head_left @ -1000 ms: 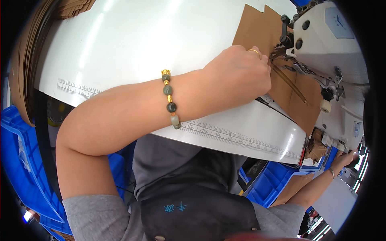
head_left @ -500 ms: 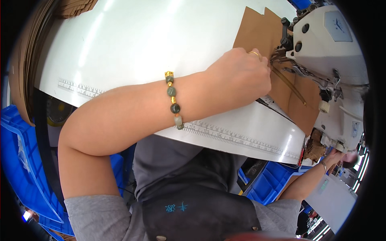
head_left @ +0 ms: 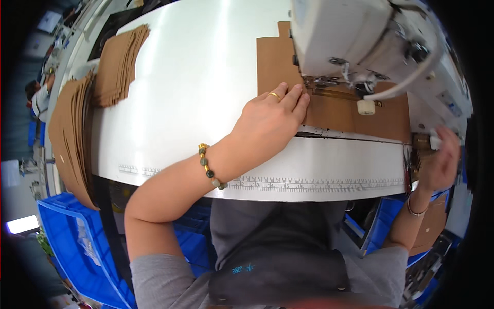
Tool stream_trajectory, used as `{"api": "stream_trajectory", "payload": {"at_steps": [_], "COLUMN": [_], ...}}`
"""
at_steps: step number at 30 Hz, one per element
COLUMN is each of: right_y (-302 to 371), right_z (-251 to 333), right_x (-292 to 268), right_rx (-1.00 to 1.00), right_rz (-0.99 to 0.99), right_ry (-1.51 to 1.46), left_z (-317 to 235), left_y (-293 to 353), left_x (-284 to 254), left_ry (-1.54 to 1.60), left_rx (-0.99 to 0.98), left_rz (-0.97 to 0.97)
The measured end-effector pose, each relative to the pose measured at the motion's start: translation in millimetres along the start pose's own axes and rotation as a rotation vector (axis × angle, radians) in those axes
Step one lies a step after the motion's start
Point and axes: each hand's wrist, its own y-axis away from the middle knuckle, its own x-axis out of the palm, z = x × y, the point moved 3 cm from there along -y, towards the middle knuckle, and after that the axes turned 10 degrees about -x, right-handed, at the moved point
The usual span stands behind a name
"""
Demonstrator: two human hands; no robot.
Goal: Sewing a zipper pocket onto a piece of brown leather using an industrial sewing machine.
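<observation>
Fingers [head_left: 291,97] of the left hand [head_left: 270,117] lie extended, flat upon the rectangular brown panel [head_left: 272,64], which rests on the glossy white counter [head_left: 190,77] beneath the white sewing machine [head_left: 339,38]. The right hand [head_left: 442,162], blurred, is raised beside the counter's right end; its grip cannot be determined.

White tabletop [head_left: 190,92]: broad open lane between brown stacks [head_left: 121,67] and left hand [head_left: 272,116]. Left forearm [head_left: 175,190] crosses front edge, barring passage there; ruler strip [head_left: 319,184] open right of wrist. Sewing machine head [head_left: 339,31] overhangs brown panel [head_left: 272,56], blocking access from above; white tube [head_left: 396,91] and knob [head_left: 366,107] also obstruct. Right hand [head_left: 442,159], blurred, occupies room beyond table's right end.
</observation>
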Motion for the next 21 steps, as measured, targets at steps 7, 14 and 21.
{"api": "stream_trajectory", "payload": {"at_steps": [7,14,21], "right_y": [-53,-43,-40], "right_z": [122,126,124], "right_x": [139,156,164], "right_rx": [-0.159,-0.175,-0.143], "right_rz": [0.382,0.341,0.342], "right_ry": [-0.364,-0.335,-0.348], "left_z": [6,5,6], "left_y": [-5,-10,-13], "left_x": [-9,-9,-6], "left_ry": [0.193,0.179,0.180], "left_rx": [-0.141,-0.116,-0.099], "left_rz": [0.057,0.028,0.011]}}
